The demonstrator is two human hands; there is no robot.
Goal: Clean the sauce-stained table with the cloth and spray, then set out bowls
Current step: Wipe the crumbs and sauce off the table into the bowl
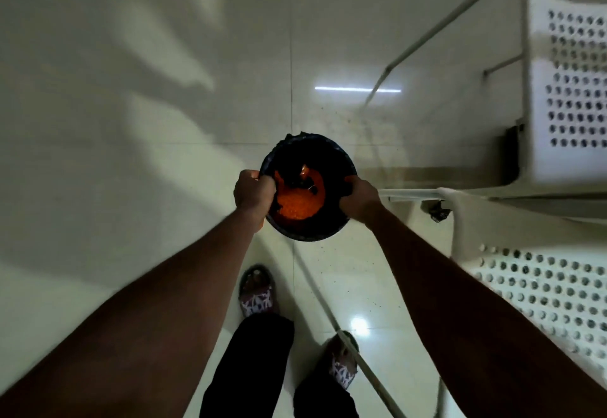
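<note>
Black-lined bin [305, 233], rim in curled fingers [266, 186] of left hand [254, 192] and right hand [359, 197], arms outstretched.

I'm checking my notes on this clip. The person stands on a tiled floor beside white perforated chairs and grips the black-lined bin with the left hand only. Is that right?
Not quite. The head view shows both hands on the bin: the left hand grips its left rim and the right hand its right rim. The tiled floor and white perforated chairs are as you say.
</note>
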